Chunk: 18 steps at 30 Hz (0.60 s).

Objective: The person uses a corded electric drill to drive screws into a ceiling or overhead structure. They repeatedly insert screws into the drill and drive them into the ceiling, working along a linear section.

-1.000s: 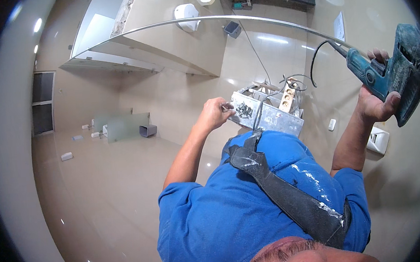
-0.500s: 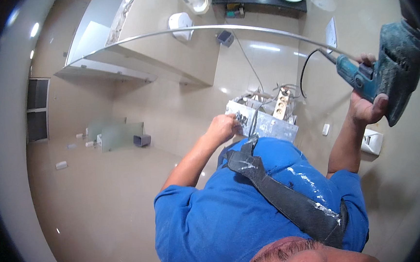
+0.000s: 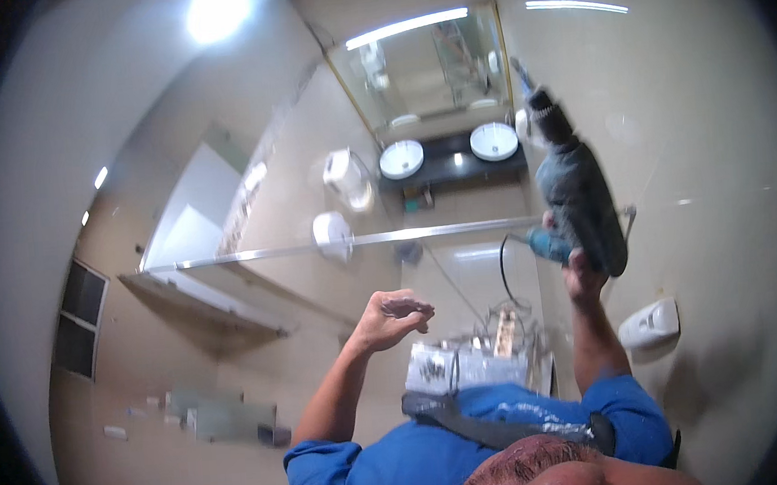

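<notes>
My right hand (image 3: 582, 278) is wrapped round the handle of a dusty teal power drill (image 3: 586, 206). The drill stands nearly upright, its dark chuck and bit pointing up towards the wall and the mirror. My left hand (image 3: 396, 319) is raised in front of my body, with fingers curled together and grey dust on them. What they hold, if anything, cannot be made out. Below my hands, close to my waist, is a white-smeared platform (image 3: 433, 370) with dark small bits lying on it. On its far side lies a pale power strip (image 3: 505, 333) among cables.
A metal rail (image 3: 442, 231) crosses the space ahead, behind the drill. Beyond it are two white basins (image 3: 494, 142) on a dark counter and a large mirror (image 3: 421, 69). A white dispenser (image 3: 649, 324) hangs on the right wall. A black cord (image 3: 505, 270) hangs from the drill.
My view has tilted up. My left hand has lifted off the platform. The drill has swung from the right towards the middle, and its chuck and bit now show.
</notes>
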Each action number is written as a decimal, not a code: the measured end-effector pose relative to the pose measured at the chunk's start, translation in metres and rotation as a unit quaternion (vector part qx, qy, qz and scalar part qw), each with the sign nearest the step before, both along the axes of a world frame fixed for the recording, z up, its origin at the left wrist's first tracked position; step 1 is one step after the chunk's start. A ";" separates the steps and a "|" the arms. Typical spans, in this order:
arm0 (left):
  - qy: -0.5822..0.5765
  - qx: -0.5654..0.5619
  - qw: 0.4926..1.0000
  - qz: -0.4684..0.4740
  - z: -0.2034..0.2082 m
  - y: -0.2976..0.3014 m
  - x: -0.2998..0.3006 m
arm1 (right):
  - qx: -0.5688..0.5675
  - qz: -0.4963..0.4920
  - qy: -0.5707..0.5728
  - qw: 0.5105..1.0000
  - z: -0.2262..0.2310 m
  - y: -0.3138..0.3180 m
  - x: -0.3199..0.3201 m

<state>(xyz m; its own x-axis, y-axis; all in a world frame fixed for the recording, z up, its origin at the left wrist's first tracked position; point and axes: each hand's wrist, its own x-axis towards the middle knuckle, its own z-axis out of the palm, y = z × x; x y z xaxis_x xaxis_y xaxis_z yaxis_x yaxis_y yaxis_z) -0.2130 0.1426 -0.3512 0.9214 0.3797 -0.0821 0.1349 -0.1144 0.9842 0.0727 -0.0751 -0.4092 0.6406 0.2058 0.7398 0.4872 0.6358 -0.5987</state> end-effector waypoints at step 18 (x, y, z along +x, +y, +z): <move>-0.420 -0.147 0.877 -0.181 0.268 -0.031 0.189 | 0.084 -0.080 -0.116 0.986 0.076 0.016 0.001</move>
